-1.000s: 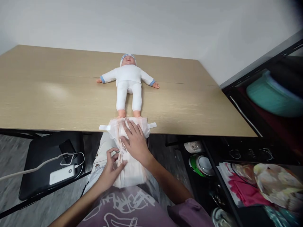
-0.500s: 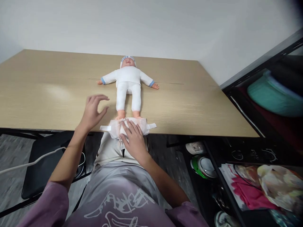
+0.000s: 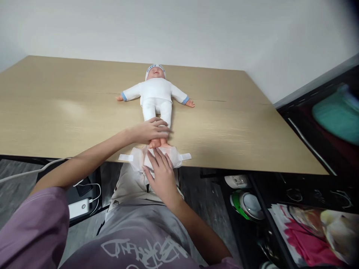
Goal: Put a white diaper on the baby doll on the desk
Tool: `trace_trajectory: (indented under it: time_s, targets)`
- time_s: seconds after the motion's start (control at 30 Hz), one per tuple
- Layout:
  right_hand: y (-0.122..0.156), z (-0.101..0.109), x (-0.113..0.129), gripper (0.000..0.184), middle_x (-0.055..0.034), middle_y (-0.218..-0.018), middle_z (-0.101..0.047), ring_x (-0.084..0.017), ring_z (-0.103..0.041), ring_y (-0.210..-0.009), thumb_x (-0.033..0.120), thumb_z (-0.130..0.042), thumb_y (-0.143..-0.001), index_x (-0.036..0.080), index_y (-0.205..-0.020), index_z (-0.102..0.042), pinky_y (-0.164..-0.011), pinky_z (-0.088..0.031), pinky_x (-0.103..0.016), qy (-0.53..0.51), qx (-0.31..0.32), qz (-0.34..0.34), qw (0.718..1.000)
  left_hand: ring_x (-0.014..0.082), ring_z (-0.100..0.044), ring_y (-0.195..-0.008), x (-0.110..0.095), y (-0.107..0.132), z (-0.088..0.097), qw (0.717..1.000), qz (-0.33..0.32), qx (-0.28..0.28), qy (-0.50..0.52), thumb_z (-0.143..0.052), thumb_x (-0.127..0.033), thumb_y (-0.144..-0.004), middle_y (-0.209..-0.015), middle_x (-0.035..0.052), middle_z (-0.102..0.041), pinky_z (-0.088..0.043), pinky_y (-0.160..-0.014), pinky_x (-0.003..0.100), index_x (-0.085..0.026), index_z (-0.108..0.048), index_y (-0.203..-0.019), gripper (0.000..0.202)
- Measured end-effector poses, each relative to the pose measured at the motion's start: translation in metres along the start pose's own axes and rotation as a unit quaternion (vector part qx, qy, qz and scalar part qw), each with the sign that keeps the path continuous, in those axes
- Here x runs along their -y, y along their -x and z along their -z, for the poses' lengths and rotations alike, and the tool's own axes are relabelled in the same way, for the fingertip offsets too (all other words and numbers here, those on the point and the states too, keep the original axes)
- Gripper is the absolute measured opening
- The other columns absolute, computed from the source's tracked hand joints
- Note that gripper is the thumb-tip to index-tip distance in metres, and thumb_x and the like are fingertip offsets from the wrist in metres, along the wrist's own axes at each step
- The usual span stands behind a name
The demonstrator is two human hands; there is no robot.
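A baby doll (image 3: 155, 87) in a white outfit with blue cuffs and a printed cap lies on its back on the table, feet towards me. My left hand (image 3: 151, 130) is closed round its lower legs, just above the bare feet. Below the feet, a thin white diaper (image 3: 137, 158) lies spread at the table's front edge, its two side tapes sticking out and part of it hanging over. Resting flat on the diaper is my right hand (image 3: 162, 173), fingers stretched out and slightly apart.
The wooden table (image 3: 238, 123) reaches back to a pale wall. On the lower left, a white power bank (image 3: 79, 208) with a cable lies on a dark chair. To the right stands a black shelf with a teal basin (image 3: 335, 116), a pink cloth (image 3: 305, 239) and plastic bags.
My left hand has moved right from the air beside the doll and taken hold of its lower legs, which are now drawn together. My right hand stays on the diaper.
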State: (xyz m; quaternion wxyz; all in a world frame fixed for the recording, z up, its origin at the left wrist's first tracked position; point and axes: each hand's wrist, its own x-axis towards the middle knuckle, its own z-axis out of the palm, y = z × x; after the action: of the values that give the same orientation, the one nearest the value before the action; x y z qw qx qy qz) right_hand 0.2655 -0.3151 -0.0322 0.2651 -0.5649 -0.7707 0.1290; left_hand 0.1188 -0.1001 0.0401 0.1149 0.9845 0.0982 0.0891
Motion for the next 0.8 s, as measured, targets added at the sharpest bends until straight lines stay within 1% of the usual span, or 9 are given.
trace_trajectory:
  time_s: [0.1,0.17,0.27,0.4,0.47,0.53,0.6,0.67,0.8]
  targets:
    - [0.000,0.005,-0.004,0.060,-0.0144,-0.186,-0.049,-0.034,-0.045,-0.175,0.039,-0.059,-0.120,0.023,-0.178,-0.054,-0.145,-0.036,-0.063,0.003,0.014,0.013,1.000,0.0378,-0.062,-0.148,-0.001,-0.010,0.003,1.000,0.008,0.002,-0.010,-0.063,-0.025,-0.107,-0.154,0.0100,-0.078,-0.043,-0.126,0.054,-0.032,-0.080,-0.129,0.029]
    - [-0.003,0.009,-0.007,0.064,-0.0129,-0.188,-0.045,-0.033,-0.040,-0.178,0.038,-0.058,-0.120,0.026,-0.182,-0.049,-0.145,-0.036,-0.063,0.005,0.025,0.022,0.999,0.0386,-0.062,-0.144,-0.005,-0.015,0.015,1.000,0.016,0.014,-0.012,-0.066,-0.030,-0.107,-0.153,0.0108,-0.078,-0.045,-0.125,0.055,-0.030,-0.080,-0.133,0.029]
    - [-0.014,0.015,-0.014,0.068,-0.0121,-0.191,-0.038,-0.032,-0.035,-0.180,0.042,-0.057,-0.121,0.027,-0.185,-0.042,-0.147,-0.034,-0.063,0.009,0.044,0.031,0.998,0.0359,-0.061,-0.144,-0.011,-0.019,0.047,0.999,0.038,0.003,0.033,-0.068,-0.026,-0.107,-0.151,0.0121,-0.077,-0.046,-0.128,0.053,-0.021,-0.077,-0.143,0.038]
    - [-0.041,0.015,-0.027,0.068,-0.0121,-0.193,-0.033,-0.031,-0.030,-0.182,0.046,-0.050,-0.123,0.021,-0.186,-0.039,-0.149,-0.028,-0.061,0.017,0.079,0.045,0.996,0.0302,-0.067,-0.143,-0.009,-0.025,0.097,0.991,0.074,-0.063,0.096,-0.066,-0.017,-0.105,-0.143,0.0069,-0.079,-0.050,-0.127,0.050,-0.019,-0.077,-0.141,0.038]
    - [-0.058,0.013,-0.034,0.069,-0.0126,-0.194,-0.031,-0.031,-0.028,-0.183,0.046,-0.048,-0.123,0.019,-0.186,-0.037,-0.150,-0.026,-0.062,0.018,0.089,0.047,0.995,0.0304,-0.071,-0.141,-0.007,-0.029,0.117,0.987,0.096,-0.087,0.097,-0.069,-0.023,-0.105,-0.142,0.0047,-0.079,-0.052,-0.125,0.051,-0.020,-0.077,-0.140,0.035]
    - [-0.075,0.009,-0.041,0.069,-0.0127,-0.195,-0.029,-0.031,-0.027,-0.183,0.046,-0.046,-0.123,0.020,-0.187,-0.036,-0.150,-0.024,-0.062,0.018,0.095,0.048,0.994,0.0320,-0.074,-0.141,-0.006,-0.033,0.133,0.982,0.137,-0.085,0.094,-0.074,-0.033,-0.106,-0.146,0.0050,-0.077,-0.053,-0.124,0.054,-0.019,-0.075,-0.141,0.038]
    - [-0.092,0.005,-0.048,0.069,-0.0116,-0.195,-0.027,-0.030,-0.025,-0.184,0.046,-0.045,-0.124,0.022,-0.187,-0.036,-0.150,-0.022,-0.061,0.022,0.100,0.049,0.994,0.0341,-0.073,-0.146,-0.006,-0.036,0.144,0.978,0.165,-0.076,0.099,-0.080,-0.038,-0.104,-0.153,0.0085,-0.074,-0.054,-0.124,0.054,-0.014,-0.071,-0.143,0.047]
    - [-0.109,0.002,-0.054,0.068,-0.0104,-0.196,-0.026,-0.030,-0.023,-0.184,0.046,-0.044,-0.124,0.023,-0.187,-0.037,-0.151,-0.021,-0.061,0.031,0.104,0.052,0.993,0.0355,-0.071,-0.150,-0.004,-0.037,0.151,0.974,0.178,-0.086,0.109,-0.085,-0.038,-0.101,-0.155,0.0121,-0.073,-0.056,-0.122,0.052,-0.011,-0.069,-0.144,0.053]
    - [-0.148,-0.004,-0.067,0.068,-0.0126,-0.195,-0.027,-0.031,-0.024,-0.184,0.043,-0.046,-0.124,0.019,-0.186,-0.037,-0.151,-0.020,-0.061,0.051,0.102,0.051,0.992,0.0378,-0.075,-0.146,0.009,-0.032,0.152,0.955,0.244,-0.107,0.131,-0.083,-0.046,-0.103,-0.143,0.0132,-0.078,-0.064,-0.112,0.055,-0.014,-0.073,-0.137,0.048]
